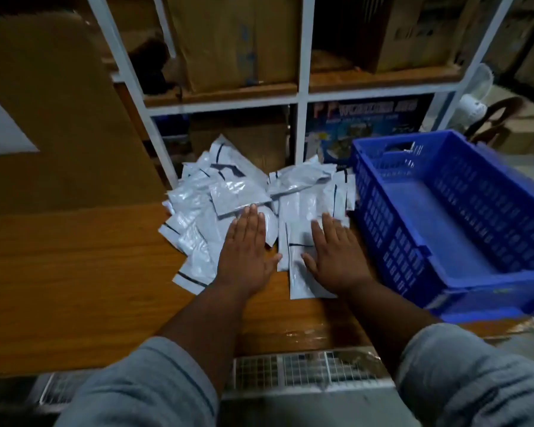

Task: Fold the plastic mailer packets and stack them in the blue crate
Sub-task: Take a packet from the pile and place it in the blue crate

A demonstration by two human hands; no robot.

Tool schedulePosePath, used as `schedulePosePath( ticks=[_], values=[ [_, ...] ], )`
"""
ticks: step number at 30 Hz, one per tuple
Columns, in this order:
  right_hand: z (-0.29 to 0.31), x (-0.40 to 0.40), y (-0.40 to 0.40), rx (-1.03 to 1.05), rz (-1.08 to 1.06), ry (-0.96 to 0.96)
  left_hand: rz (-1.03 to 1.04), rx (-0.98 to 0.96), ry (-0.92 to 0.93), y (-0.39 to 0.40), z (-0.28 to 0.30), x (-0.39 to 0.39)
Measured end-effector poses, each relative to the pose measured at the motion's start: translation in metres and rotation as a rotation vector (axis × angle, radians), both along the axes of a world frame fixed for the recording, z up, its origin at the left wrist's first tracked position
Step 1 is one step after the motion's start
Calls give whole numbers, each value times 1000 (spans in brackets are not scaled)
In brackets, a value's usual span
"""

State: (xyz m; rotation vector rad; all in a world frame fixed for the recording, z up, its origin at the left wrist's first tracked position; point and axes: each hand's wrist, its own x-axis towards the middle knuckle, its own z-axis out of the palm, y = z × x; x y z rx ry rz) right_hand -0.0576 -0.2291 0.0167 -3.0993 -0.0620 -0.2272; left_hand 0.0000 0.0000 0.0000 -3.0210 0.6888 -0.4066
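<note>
A loose pile of several white plastic mailer packets (pixel 228 192) with dark stripes lies on the wooden table (pixel 74 272), against the shelf. My left hand (pixel 247 251) lies flat, fingers straight, on the packets at the pile's near side. My right hand (pixel 333 257) rests flat on a long packet (pixel 299 278) that sticks out toward me. Neither hand grips anything. The blue crate (pixel 392 251) stands on the table to the right of the pile, tilted in view, with nothing visible inside.
A white metal shelf rack (pixel 302 87) with cardboard boxes stands behind the table. A large cardboard sheet (pixel 59 118) leans at the left. A wire grid (pixel 305 369) shows below the table's front edge. A white fan (pixel 472 97) sits at the far right.
</note>
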Motion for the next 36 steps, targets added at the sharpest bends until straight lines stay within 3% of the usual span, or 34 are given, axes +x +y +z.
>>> schedulePosePath(
  ticks=[7,12,25,30,36],
  values=[
    [-56,-22,9,318,-291,183,6,155,183,5,-56,-15],
    [-68,11,21,515,-312,138,144,49,308,11,-86,0],
    [-67,114,24,411,-196,107,29,-39,219,22,-106,73],
    [-38,80,24,454,-237,51,-23,-126,263,30,-92,55],
    [-9,-8,26,183,63,-11,-110,-453,265,56,-60,-4]
  ],
)
